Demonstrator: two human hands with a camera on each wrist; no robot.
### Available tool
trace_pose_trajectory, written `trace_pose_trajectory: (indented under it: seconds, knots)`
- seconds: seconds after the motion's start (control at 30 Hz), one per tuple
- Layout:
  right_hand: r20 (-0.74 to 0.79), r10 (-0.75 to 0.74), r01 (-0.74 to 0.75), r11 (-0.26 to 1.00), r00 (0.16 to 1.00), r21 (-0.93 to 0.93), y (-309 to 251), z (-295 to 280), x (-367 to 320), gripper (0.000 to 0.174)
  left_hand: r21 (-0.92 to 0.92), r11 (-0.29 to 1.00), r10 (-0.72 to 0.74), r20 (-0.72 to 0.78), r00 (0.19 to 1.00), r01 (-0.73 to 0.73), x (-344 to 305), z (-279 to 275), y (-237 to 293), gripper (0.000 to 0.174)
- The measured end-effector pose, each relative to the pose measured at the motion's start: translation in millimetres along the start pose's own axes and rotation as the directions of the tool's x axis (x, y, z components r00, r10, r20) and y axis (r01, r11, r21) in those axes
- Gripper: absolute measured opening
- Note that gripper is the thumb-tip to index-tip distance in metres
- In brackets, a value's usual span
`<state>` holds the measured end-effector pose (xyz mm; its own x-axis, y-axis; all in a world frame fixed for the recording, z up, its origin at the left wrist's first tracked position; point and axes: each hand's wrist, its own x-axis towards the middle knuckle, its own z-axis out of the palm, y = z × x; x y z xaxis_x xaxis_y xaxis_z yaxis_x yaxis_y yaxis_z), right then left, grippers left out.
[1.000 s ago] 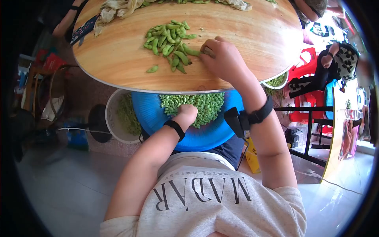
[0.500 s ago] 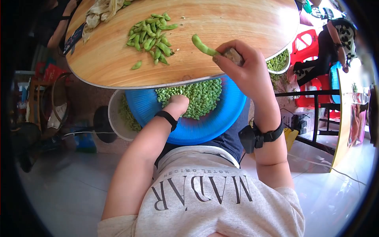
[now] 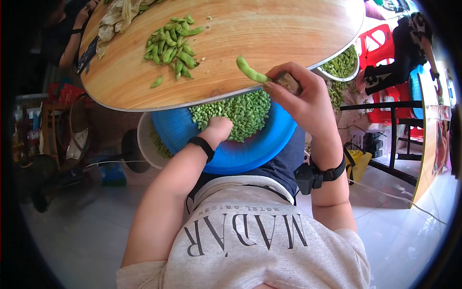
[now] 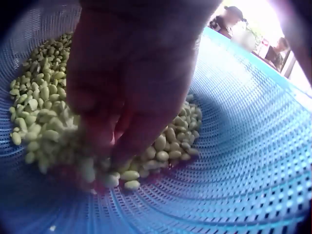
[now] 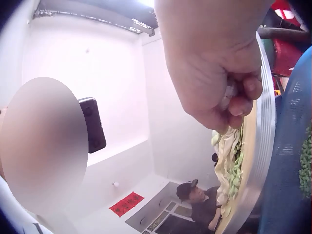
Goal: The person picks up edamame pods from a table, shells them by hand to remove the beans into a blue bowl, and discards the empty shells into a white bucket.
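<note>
Near the table (image 3: 269, 31), the right hand (image 3: 310, 94) pinches a pod (image 3: 250, 71), the left hand (image 3: 220, 127) among beans (image 3: 251, 113), grip unclear.

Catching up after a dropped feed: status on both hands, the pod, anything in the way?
Right hand pinching edamame pod. Left hand among shelled beans, blue basket. Possible snag: wooden table overlaps basket's far side in head view.

A red plastic chair (image 3: 377, 42) stands beside a person in dark clothes (image 3: 403, 50), near a black metal frame (image 3: 394, 137) under a pale wooden top (image 3: 422, 156). A yellow bag (image 3: 359, 163) sits by that frame, and a pale cable (image 3: 385, 193) trails over the grey tiled floor (image 3: 390, 250). In the right wrist view, a red rectangular sheet (image 5: 126, 204) hangs on a white wall (image 5: 180, 97).
</note>
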<state>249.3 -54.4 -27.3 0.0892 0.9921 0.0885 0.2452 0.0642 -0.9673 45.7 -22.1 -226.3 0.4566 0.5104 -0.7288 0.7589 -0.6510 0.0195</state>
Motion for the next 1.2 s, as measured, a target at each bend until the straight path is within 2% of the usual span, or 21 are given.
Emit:
trace_pose_trajectory:
  seconds: [0.1, 0.17, 0.2, 0.27, 0.3, 0.4, 0.53, 0.63, 0.77, 0.87, 0.9, 1.0, 1.07, 1.13, 1.2]
  knots:
    - [-0.008, 0.073, -0.072, 0.993, 0.997, 0.093, 3.4, -8.9, -3.1, 0.014, -0.058, 0.997, -0.042, -0.016, 0.999, 0.041, 1.1, -2.3, -4.4, 0.015]
    - [-0.003, 0.06, -0.059, 0.991, 0.998, 0.118, 2.9, -11.1, -4.3, 0.014, -0.139, 0.986, -0.101, -0.056, 0.993, 0.093, -1.2, -9.1, -15.7, 0.01]
    - [0.001, 0.054, -0.054, 0.99, 0.999, 0.129, 3.1, -12.1, -5.4, 0.013, -0.308, 0.947, -0.105, -0.038, 0.994, 0.088, -4.6, -13.6, -23.7, 0.007]
    - [0.046, 0.066, -0.072, 0.985, 0.997, 0.154, 5.6, -12.2, -6.5, 0.013, -0.617, 0.782, -0.114, -0.008, 0.993, 0.085, -13.7, -21.1, -44.0, 0.004]
    - [0.072, 0.067, -0.078, 0.983, 0.995, 0.167, 6.6, -10.7, -6.5, 0.013, -0.753, 0.658, -0.087, -0.069, 0.994, 0.006, -19.7, -20.0, -49.8, 0.007]
    - [0.105, 0.052, -0.071, 0.981, 0.993, 0.183, 7.4, 0.5, -8.0, 0.013, -0.905, 0.419, -0.047, 0.06, 0.997, 0.074, -33.7, -20.4, -59.8, 0.01]
    - [0.141, 0.046, -0.069, 0.985, 0.989, 0.159, 1.3, 11.3, -11.3, 0.016, -0.972, 0.23, -0.045, -0.057, 0.997, -0.045, -50.4, -13.8, -61.6, 0.023]
    - [0.171, 0.078, -0.099, 0.988, 0.982, 0.117, -6.7, 18.3, -13.1, 0.017, -0.973, 0.227, -0.082, -0.059, 0.995, -0.039, -57.7, -13.5, -61.0, 0.02]
    - [0.205, 0.097, -0.119, 0.988, 0.974, 0.101, -11.5, 27.4, -17.1, 0.016, -0.985, 0.157, -0.115, -0.083, 0.99, -0.065, -59.9, -9.6, -56.9, 0.019]
    - [0.221, 0.126, -0.146, 0.986, 0.967, 0.076, -20.7, 31.3, -19.0, 0.016, -0.975, 0.173, -0.174, -0.168, 0.97, -0.138, -66.6, -7.0, -54.2, 0.02]
    - [0.225, 0.143, -0.162, 0.984, 0.964, 0.069, -21.3, 32.8, -19.6, 0.016, -0.978, 0.171, -0.2, -0.154, 0.968, -0.12, -69.0, -6.4, -54.7, 0.017]
    - [0.244, 0.175, -0.198, 0.978, 0.954, 0.07, -21.7, 36.7, -21.8, 0.016, -0.952, 0.216, -0.204, -0.261, 0.944, -0.217, -82.0, -3.3, -59.9, 0.01]
    - [0.25, 0.225, -0.252, 0.964, 0.942, 0.08, -25.8, 37.2, -24.1, 0.017, -0.94, 0.149, -0.269, -0.338, 0.902, -0.307, -99.1, 6.6, -66.9, 0.012]
    - [0.299, 0.242, -0.299, 0.941, 0.923, 0.161, -19.6, 38.8, -27.0, 0.016, -0.926, 0.264, -0.524, -0.372, 0.767, -0.269, -152.0, -7.8, -73.2, 0.016]
    - [0.359, 0.281, -0.379, 0.895, 0.89, 0.237, -18.8, 45.8, -30.1, 0.016, -0.946, 0.245, -0.719, -0.324, 0.615, -0.212, -184.7, 8.3, -97.2, 0.024]
